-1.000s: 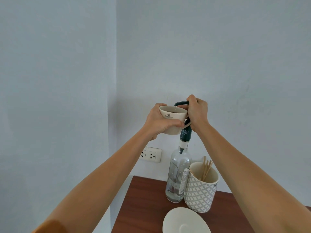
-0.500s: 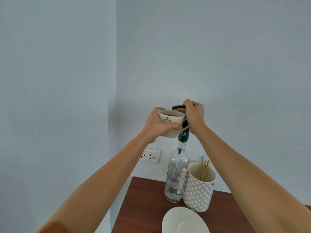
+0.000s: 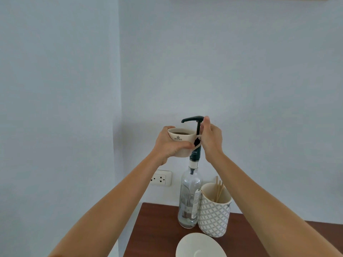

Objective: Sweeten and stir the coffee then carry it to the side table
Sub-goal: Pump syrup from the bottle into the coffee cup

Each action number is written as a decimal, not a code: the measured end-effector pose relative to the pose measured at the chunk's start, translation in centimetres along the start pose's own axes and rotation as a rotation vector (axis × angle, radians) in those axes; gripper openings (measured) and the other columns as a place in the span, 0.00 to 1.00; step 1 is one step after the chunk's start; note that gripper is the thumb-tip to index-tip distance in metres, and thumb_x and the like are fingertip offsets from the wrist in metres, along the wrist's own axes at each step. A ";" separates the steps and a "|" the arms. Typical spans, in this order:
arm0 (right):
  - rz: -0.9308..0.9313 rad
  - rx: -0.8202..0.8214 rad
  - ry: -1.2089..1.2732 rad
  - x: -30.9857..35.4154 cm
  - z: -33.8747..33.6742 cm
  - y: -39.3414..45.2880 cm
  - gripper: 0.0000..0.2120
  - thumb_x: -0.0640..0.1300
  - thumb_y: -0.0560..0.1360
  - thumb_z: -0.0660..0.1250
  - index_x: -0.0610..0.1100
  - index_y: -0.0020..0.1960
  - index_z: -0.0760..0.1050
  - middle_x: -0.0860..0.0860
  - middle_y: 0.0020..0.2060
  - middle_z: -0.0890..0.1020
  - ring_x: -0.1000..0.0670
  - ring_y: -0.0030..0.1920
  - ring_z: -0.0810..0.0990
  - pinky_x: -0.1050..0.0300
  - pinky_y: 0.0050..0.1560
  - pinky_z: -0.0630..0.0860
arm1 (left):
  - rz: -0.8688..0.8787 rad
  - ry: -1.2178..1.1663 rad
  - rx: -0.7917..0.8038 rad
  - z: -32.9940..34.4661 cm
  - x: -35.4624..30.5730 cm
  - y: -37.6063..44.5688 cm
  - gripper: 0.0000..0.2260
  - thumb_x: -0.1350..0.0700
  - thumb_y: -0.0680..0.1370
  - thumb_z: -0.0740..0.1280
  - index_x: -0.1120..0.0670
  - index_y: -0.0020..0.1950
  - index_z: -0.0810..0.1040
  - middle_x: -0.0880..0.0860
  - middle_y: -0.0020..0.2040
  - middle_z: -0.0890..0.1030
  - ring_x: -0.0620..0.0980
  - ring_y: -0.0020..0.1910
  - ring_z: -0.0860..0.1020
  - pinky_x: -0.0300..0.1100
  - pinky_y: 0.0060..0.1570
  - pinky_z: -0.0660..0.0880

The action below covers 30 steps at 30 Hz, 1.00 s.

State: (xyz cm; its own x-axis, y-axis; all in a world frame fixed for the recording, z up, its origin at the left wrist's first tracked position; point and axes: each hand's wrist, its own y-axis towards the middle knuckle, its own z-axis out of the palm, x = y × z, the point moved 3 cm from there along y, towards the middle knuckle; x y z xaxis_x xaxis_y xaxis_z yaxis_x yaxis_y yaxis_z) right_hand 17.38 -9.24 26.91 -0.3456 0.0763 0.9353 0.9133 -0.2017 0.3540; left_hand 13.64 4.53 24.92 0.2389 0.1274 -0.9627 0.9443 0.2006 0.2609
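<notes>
My left hand (image 3: 169, 145) grips a cream coffee cup (image 3: 181, 139) with dark coffee in it, held in the air under the spout of a black pump head (image 3: 193, 119). The pump tops a clear glass syrup bottle (image 3: 189, 197) that stands on the brown table (image 3: 159, 229). My right hand (image 3: 211, 138) hovers beside the pump's stem with its fingers loosely apart, just off the raised pump top. A patterned holder (image 3: 213, 217) with wooden stir sticks (image 3: 219, 190) stands right of the bottle.
A white saucer (image 3: 200, 245) lies on the table in front of the bottle and holder. A wall socket (image 3: 161, 178) sits on the wall left of the bottle. Pale walls meet in a corner at the left.
The pump head has risen back up from its pressed position. My right hand has come off its top and opened beside the stem. The cup stays under the spout.
</notes>
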 end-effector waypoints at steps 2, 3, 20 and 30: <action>0.024 -0.018 0.033 -0.7 -0.4 -0.9 0.27 0.53 0.83 0.54 0.29 0.53 0.77 0.36 0.43 0.80 0.43 0.42 0.75 0.48 0.47 0.74 | 0.009 -0.004 -0.009 0.0 0.0 -0.3 0.46 0.47 0.45 0.79 0.50 0.63 0.71 0.51 0.55 0.81 0.49 0.49 0.80 0.45 0.42 0.78; 0.044 -0.014 0.044 -0.9 -0.5 -1.4 0.25 0.51 0.83 0.54 0.29 0.55 0.76 0.35 0.44 0.80 0.41 0.42 0.75 0.48 0.48 0.74 | 0.014 -0.007 -0.012 0.0 0.1 -0.5 0.47 0.48 0.45 0.79 0.50 0.63 0.71 0.51 0.56 0.81 0.49 0.50 0.80 0.45 0.43 0.79; 0.113 0.193 0.234 -6.8 -4.7 -8.8 0.16 0.45 0.84 0.55 0.44 0.58 0.81 0.44 0.52 0.86 0.45 0.56 0.83 0.48 0.59 0.78 | 0.048 -0.057 0.146 2.0 6.3 -7.6 0.34 0.67 0.63 0.83 0.49 0.62 0.72 0.49 0.53 0.83 0.37 0.47 0.83 0.33 0.43 0.79; 0.271 0.192 0.241 -15.7 -9.0 -14.9 0.16 0.42 0.84 0.56 0.47 0.56 0.83 0.50 0.49 0.88 0.48 0.54 0.84 0.49 0.56 0.79 | -0.011 -0.005 0.241 5.3 15.7 -14.3 0.37 0.70 0.65 0.81 0.51 0.67 0.69 0.50 0.58 0.81 0.37 0.56 0.81 0.32 0.52 0.77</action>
State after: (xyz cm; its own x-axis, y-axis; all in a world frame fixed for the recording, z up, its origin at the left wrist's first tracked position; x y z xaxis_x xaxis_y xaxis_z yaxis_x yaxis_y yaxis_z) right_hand 7.25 -16.26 6.97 -0.1065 -0.1905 0.9759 0.9940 0.0049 0.1094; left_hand 5.05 -1.50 5.70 0.2284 0.1216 -0.9659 0.9735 -0.0359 0.2257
